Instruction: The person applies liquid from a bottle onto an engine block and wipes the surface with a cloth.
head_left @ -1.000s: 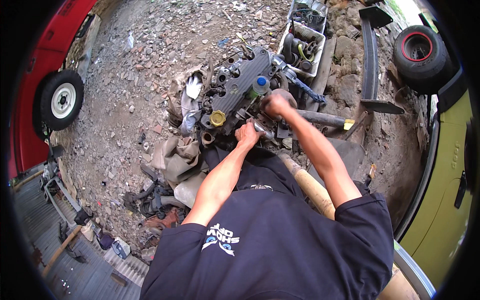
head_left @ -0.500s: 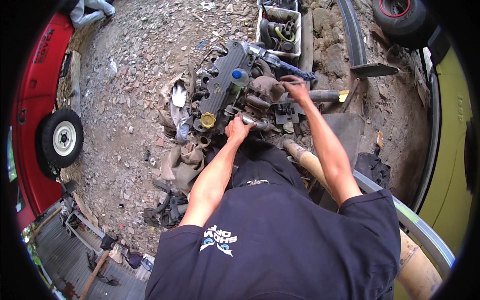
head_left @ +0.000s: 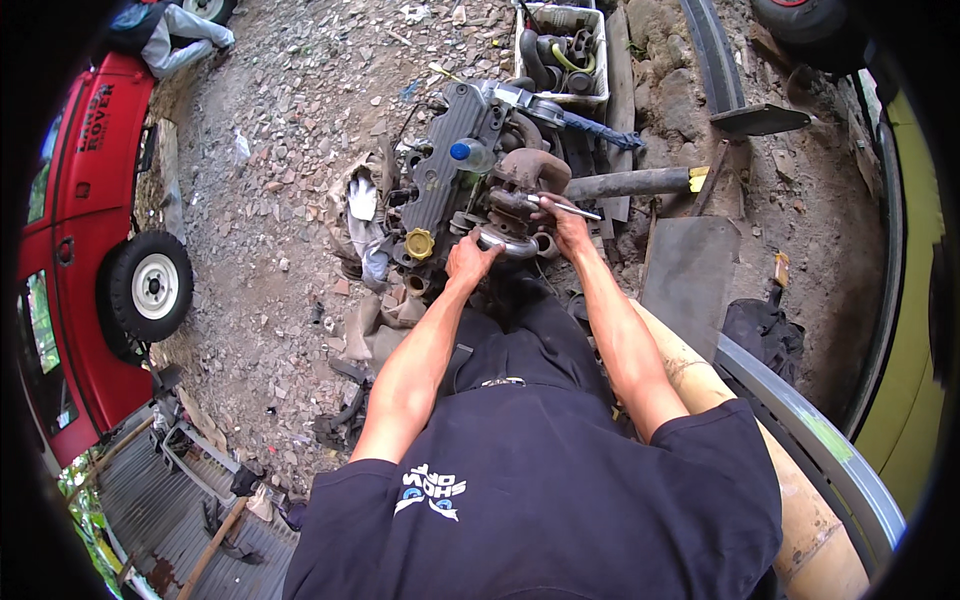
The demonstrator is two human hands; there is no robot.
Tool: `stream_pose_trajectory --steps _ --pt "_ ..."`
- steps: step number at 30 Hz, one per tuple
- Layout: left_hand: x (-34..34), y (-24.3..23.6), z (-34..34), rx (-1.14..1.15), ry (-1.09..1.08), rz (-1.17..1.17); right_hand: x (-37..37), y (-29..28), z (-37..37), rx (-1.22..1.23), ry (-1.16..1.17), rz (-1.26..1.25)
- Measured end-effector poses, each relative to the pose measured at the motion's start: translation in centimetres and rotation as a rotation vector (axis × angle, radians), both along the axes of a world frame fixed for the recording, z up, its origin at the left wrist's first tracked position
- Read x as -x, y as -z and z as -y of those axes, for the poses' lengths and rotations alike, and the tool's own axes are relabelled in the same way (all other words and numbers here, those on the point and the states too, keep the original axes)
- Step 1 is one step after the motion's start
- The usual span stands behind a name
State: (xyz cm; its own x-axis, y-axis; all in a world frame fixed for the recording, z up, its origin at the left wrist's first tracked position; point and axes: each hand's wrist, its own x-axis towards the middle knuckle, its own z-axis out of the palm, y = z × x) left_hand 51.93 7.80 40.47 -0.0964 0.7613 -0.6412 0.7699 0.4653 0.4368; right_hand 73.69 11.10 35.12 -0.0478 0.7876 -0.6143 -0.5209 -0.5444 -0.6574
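In front of me stands a dirty engine with a grey ribbed cover [head_left: 437, 165] and a yellow oil cap [head_left: 419, 243]. A turbocharger [head_left: 508, 243], with a rusty housing above and a silver rounded part below, is on its right side. My left hand [head_left: 472, 262] is closed on the silver part's left edge, thumb on top. My right hand [head_left: 566, 230] grips a slim silver wrench-like tool [head_left: 578, 209] beside the turbocharger's right side; the tool's inner end is partly hidden by the fingers. A clear bottle with a blue cap [head_left: 472, 154] rests on the engine.
A white crate [head_left: 562, 98] of engine parts and hoses stands beyond the engine. White gloves [head_left: 362, 200] lie on cloth at its left. A pipe [head_left: 625, 185] and a flat metal sheet [head_left: 690, 268] are at the right. A thick yellowish pole [head_left: 690, 372] runs beside my right arm.
My right hand has come down and left, from the rusty housing's outer side to the turbocharger's lower right, and the silver tool now shows. My left hand stays at the silver part. The view has shifted slightly.
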Motion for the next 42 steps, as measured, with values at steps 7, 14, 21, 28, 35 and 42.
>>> stream_pose_trajectory --steps 7,14,21,28,35,42 --pt "3.1 2.7 -4.5 -0.193 -0.21 0.21 -2.6 3.0 0.0 0.0 0.118 0.546" --pt "2.3 1.9 -7.1 -0.201 -0.188 0.17 1.4 -1.8 -0.3 -0.055 0.075 0.228" --pt "-0.2 1.4 -1.9 -0.033 0.045 0.018 -0.1 -1.6 -0.2 -0.054 -0.078 0.292" --pt "1.1 0.8 0.9 -0.121 0.339 0.012 -7.1 1.1 3.8 0.128 -0.103 0.772" --pt "2.5 0.2 0.3 -0.151 0.714 -0.021 -8.2 -0.1 11.9 0.21 0.324 0.585" --pt "3.3 1.7 -1.7 0.002 0.833 0.033 -2.0 -6.3 18.1 0.196 0.419 0.616"
